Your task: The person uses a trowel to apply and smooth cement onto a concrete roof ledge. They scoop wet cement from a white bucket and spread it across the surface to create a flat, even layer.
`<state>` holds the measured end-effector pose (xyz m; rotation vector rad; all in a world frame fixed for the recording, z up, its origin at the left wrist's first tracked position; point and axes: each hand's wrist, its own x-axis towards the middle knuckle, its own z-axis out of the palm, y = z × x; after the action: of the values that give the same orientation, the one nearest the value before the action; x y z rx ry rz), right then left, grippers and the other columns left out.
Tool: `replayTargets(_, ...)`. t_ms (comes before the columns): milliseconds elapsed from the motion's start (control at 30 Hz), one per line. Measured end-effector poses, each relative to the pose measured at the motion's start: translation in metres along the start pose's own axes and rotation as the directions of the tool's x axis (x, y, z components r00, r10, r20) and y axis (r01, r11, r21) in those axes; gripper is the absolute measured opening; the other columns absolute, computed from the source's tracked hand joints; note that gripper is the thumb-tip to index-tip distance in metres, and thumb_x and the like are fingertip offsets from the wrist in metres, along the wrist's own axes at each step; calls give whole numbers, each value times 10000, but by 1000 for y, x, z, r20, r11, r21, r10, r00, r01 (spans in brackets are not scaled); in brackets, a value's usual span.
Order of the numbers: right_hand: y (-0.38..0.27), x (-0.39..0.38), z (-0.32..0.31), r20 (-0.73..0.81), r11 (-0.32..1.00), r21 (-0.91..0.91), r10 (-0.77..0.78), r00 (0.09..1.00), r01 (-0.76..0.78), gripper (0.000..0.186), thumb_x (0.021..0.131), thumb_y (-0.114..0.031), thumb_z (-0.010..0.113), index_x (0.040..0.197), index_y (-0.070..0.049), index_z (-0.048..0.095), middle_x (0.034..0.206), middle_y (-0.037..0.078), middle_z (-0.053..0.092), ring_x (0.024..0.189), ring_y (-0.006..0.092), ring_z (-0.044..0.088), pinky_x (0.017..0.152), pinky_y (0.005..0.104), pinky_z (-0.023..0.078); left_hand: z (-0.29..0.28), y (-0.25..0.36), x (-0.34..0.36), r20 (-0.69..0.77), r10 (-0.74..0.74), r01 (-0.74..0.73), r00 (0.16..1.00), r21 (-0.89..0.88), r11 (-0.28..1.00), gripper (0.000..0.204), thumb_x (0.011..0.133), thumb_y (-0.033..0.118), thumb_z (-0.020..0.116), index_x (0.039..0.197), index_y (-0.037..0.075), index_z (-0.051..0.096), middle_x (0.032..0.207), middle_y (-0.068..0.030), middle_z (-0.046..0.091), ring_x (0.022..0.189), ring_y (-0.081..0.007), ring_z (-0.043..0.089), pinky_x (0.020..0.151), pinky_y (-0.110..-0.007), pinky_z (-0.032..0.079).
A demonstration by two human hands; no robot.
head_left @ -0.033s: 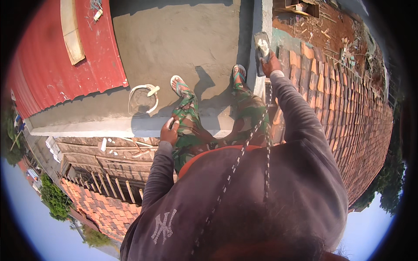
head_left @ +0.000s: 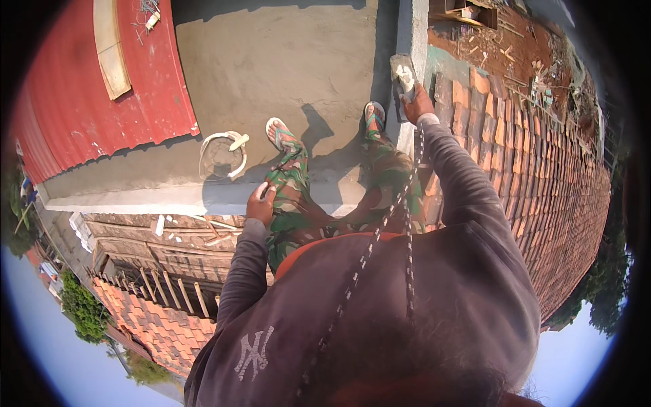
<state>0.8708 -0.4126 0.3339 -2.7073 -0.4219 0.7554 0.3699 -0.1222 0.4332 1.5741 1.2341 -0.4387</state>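
My right hand (head_left: 418, 103) grips a grey plastering float (head_left: 399, 70) with a pale, cement-smeared middle, held at the top of a narrow concrete parapet (head_left: 412, 27) on the right. My left hand (head_left: 261, 203) rests by my camouflage-trousered left thigh, fingers curled; whatever is between them is too small to name. My feet, in flip-flops (head_left: 278, 132), stand on a grey cement surface (head_left: 271, 61). A pale loop of hose or cable (head_left: 238, 161) with a cream piece on it lies left of them.
Red corrugated sheeting (head_left: 102, 129) with a plank (head_left: 108, 54) lies at left. Tiled roofs spread right (head_left: 515, 176) and lower left (head_left: 149, 319), with timber battens (head_left: 169, 288) below the ledge behind me. Beyond the parapet's drop lies reddish dirt with debris (head_left: 515, 47).
My right hand and the float have shifted slightly left and down in the picture. My left hand has moved very slightly left. The rest looks the same.
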Motion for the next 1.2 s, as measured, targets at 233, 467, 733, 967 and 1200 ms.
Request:
replayTargets(233, -113, -6, 207, 581, 963, -237, 38, 813, 125, 607, 918, -302, 718, 1402, -1, 510, 1326, 274, 653, 1254, 427, 631, 1063, 474, 503, -22, -25, 103, -99, 76, -49, 992, 253, 966, 528, 956, 367, 732, 1315, -12, 658, 1317, -241, 637, 1193, -392, 628, 1056, -436, 483)
replayTargets(467, -59, 49, 418, 834, 863, -189, -111, 540, 469, 592, 922, -187, 641, 1463, -10, 481, 1384, 242, 635, 1306, 406, 604, 1083, 472, 497, -39, -12, 165, -112, 109, -91, 988, 160, 983, 424, 1013, 225, 683, 1319, -65, 638, 1251, -203, 675, 1175, -304, 652, 1023, -400, 494)
replayTargets(733, -36, 75, 489, 874, 690, -98, -285, 393, 717, 606, 926, -280, 665, 1423, 29, 513, 1278, 288, 659, 1218, 392, 657, 999, 486, 545, -45, -26, 241, -308, 44, -97, 951, -160, 982, 481, 1080, 271, 588, 1413, -75, 578, 1357, -221, 644, 1293, -278, 612, 1111, -392, 460)
replayTargets(967, -218, 107, 432, 600, 538, 251, -739, 307, 805, 557, 997, -467, 658, 1235, 35, 622, 1131, 301, 690, 1104, 451, 681, 956, 505, 541, -83, -150, 263, -814, 63, -220, 577, -81, 972, 553, 1018, 265, 683, 1438, -73, 561, 1374, -197, 641, 1279, -226, 583, 1116, -356, 421)
replayTargets(1200, -321, -11, 484, 560, 417, 457, -821, 111, 786, 708, 966, -549, 679, 1365, 24, 562, 1202, 315, 656, 1196, 416, 650, 1024, 489, 511, -34, -376, 271, -780, -431, -240, 453, -572, 784, 618, 858, 478, 764, 1324, 85, 658, 1410, -223, 577, 1318, -355, 529, 1134, -477, 384)
